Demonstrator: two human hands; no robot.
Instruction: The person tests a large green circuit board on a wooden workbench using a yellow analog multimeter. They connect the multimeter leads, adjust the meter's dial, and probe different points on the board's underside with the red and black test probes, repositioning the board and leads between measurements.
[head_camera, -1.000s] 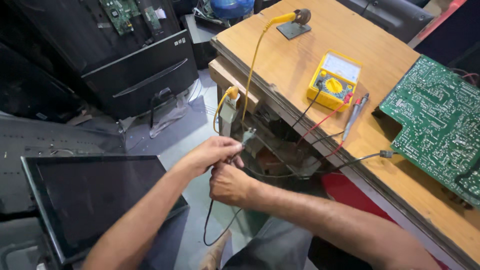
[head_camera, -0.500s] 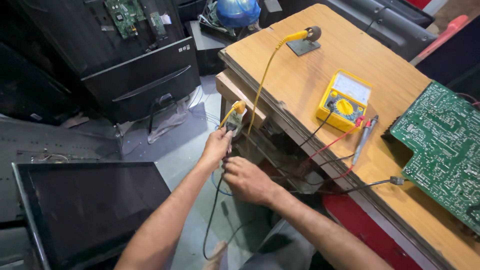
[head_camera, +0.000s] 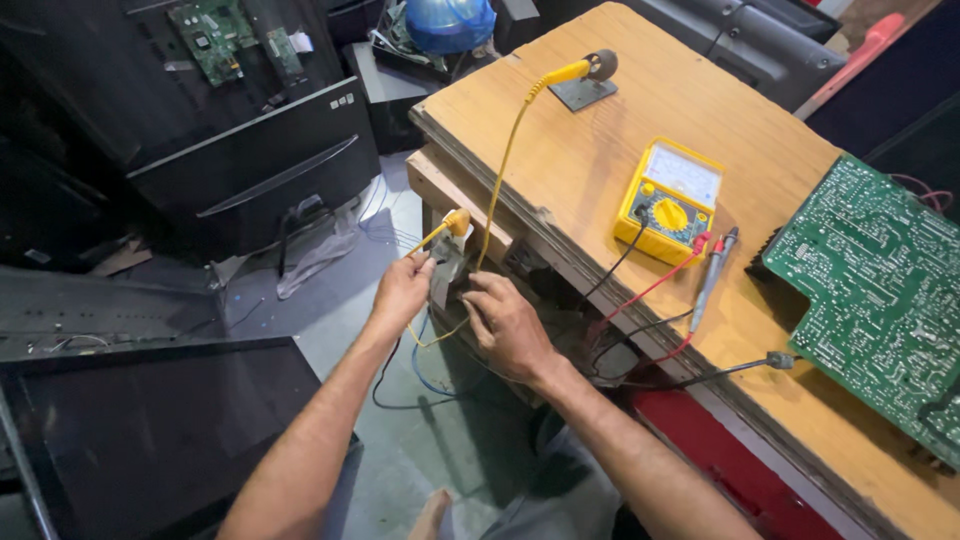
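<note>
A single head-worn camera looks steeply down from close above, facing forward over the worn wooden counter (head_camera: 600, 150) at right and the grey floor (head_camera: 440, 450) below.

Yellow plug (head_camera: 457, 221) with yellow cord (head_camera: 500, 170), at the wooden bench's front edge, pinched between fingers.

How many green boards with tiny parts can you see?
2. One big green circuit board lies on the wooden table's right end; a smaller one sits at the top left. More may be hidden.

Rough, matt wooden bench (head_camera: 600, 170) carries a glossy yellow plastic multimeter (head_camera: 668, 200) and a matt green circuit board (head_camera: 870, 290).
</note>
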